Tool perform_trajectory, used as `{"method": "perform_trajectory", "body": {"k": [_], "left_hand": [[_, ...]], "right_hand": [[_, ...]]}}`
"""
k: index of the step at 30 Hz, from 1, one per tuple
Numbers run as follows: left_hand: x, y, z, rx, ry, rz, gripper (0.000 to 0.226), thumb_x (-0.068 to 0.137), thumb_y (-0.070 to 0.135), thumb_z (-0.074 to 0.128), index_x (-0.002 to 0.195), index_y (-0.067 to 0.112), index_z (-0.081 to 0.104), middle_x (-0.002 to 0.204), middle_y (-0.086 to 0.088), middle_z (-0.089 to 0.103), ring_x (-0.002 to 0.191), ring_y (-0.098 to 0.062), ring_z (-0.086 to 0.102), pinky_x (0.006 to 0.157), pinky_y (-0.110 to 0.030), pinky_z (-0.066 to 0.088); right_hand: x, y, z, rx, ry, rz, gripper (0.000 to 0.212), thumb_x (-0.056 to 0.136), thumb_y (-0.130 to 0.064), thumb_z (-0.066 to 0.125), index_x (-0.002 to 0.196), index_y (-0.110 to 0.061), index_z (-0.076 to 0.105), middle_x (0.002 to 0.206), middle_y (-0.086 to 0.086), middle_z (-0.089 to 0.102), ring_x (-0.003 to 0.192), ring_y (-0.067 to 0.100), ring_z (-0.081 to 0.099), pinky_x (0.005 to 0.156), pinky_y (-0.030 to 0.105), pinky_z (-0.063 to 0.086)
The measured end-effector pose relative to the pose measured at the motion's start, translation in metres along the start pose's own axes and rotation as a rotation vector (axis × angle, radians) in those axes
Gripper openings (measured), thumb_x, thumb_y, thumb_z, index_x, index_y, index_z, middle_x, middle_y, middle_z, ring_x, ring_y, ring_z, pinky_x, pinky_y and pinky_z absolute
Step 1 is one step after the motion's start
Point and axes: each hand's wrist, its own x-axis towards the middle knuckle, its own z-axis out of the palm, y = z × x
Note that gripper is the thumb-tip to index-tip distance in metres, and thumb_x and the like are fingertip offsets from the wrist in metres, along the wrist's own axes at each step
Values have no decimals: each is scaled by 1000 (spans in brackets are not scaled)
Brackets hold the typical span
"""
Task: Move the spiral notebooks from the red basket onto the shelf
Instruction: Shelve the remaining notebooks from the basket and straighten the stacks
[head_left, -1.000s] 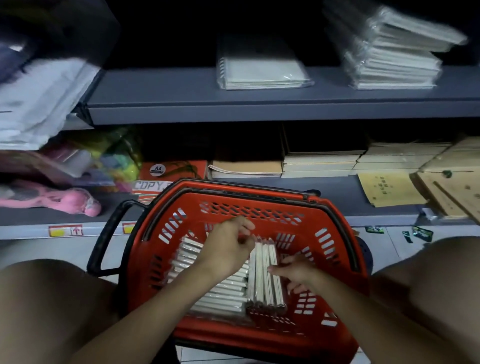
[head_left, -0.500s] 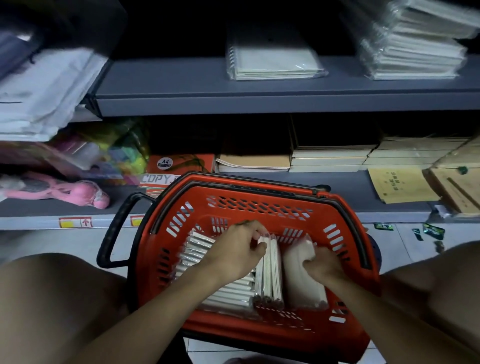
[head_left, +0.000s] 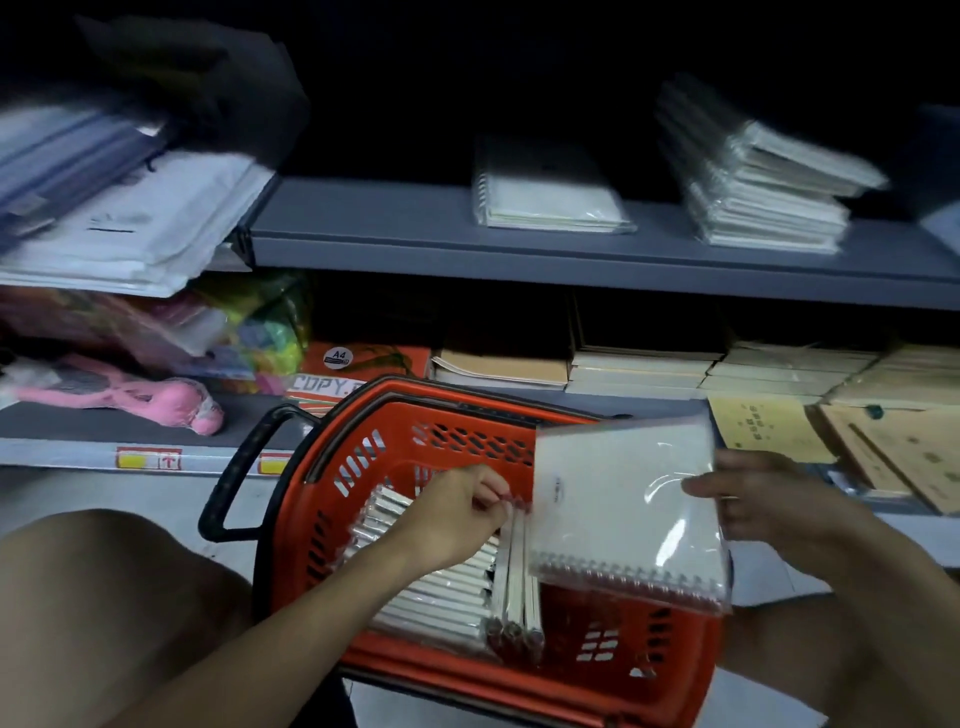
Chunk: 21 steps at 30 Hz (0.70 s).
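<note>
Head view looks down on the red basket (head_left: 519, 670), which sits on the floor between the person's knees, its far rim close against the front edge of the lower shelf (head_left: 156, 460). The right hand (head_left: 769, 499) holds a wrapped spiral notebook (head_left: 623, 509) above the basket's right half, thumb on the clear wrap, the other fingers hidden behind the cover. Its wire spine faces the person and hangs over the basket's right rim; its far edge reaches past the basket's far rim. The left hand (head_left: 457, 514) is down inside the basket with fingers curled, pinching the top edges of the notebooks standing on edge (head_left: 517, 582) near the basket's middle. Left of these, more notebooks (head_left: 426, 582) lie packed in a slanted row that fills the basket's left half. The basket's right half beneath the lifted notebook shows bare red floor. A black handle (head_left: 234, 483) juts out from the basket's left side.

Above and beyond the basket, the grey upper shelf (head_left: 415, 244) carries a short pile of wrapped spiral notebooks (head_left: 545, 197), with a taller, leaning stack (head_left: 763, 197) to its right; open shelf surface lies to the left of the short pile and in the gap between the two. On the lower shelf just behind the basket stand a copy-paper pack (head_left: 358, 366) and piles of brown exercise books (head_left: 639, 364); a pink toy (head_left: 171, 402) lies well to the basket's left.
</note>
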Motion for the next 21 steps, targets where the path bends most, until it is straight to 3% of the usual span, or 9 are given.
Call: {"method": "perform_trajectory", "body": {"k": [2, 5, 8, 10, 12, 16, 18, 21], "left_hand": [[-1, 3, 1, -57, 33, -3, 17, 93, 22, 67, 110, 19, 69, 100, 4, 71, 91, -6, 64, 83, -14, 50], [-1, 9, -3, -196, 103, -25, 10, 89, 27, 72, 98, 24, 68, 98, 2, 71, 85, -15, 70, 87, -39, 58], [-6, 25, -15, -395, 241, -19, 24, 84, 34, 78, 95, 18, 64, 96, -4, 71, 73, -19, 73, 73, -38, 62], [-11, 39, -25, -588, 315, -5, 34, 79, 38, 78, 93, 11, 62, 90, -12, 71, 66, -19, 70, 63, -32, 59], [-15, 53, -35, -839, 262, 6, 44, 81, 47, 66, 96, 5, 65, 92, -19, 73, 67, -25, 70, 62, -35, 60], [-28, 75, -49, -1186, 67, 81, 64, 95, 51, 42, 123, -4, 59, 108, -31, 68, 84, -33, 71, 75, -41, 62], [-37, 78, -56, -1347, -10, 112, 63, 99, 49, 39, 132, -2, 57, 117, -29, 66, 96, -33, 68, 81, -42, 61], [-44, 78, -66, -1491, -192, 100, 78, 91, 69, 38, 132, 6, 63, 131, -24, 62, 112, -35, 65, 93, -47, 57]], "right_hand": [[-19, -7, -6, 126, -8, -32, 22, 91, -3, 62, 110, -5, 71, 103, 14, 77, 91, 30, 75, 85, 43, 53], [-44, -19, -3, 259, -12, -141, 30, 90, -3, 59, 118, -8, 68, 108, 14, 76, 95, 33, 74, 87, 48, 52], [-66, -36, 12, 240, 88, -367, 30, 91, -4, 60, 115, -20, 71, 104, 3, 78, 94, 26, 75, 87, 48, 54], [-81, -47, 28, 174, 192, -568, 32, 90, -3, 63, 107, -28, 73, 98, -9, 79, 91, 12, 75, 77, 33, 60], [-95, -56, 49, 16, 242, -801, 36, 89, -2, 67, 106, -33, 73, 97, -19, 77, 91, 3, 73, 73, 23, 60], [-97, -58, 80, -546, 398, -1209, 42, 89, -14, 71, 128, -31, 67, 115, -22, 68, 99, 0, 66, 79, 23, 54], [-90, -56, 93, -728, 434, -1286, 45, 87, -19, 65, 131, -30, 63, 116, -14, 66, 98, 11, 64, 77, 29, 55], [-77, -48, 108, -963, 461, -1372, 50, 83, -21, 67, 131, -28, 59, 121, -6, 64, 106, 18, 57, 83, 36, 53]]}}
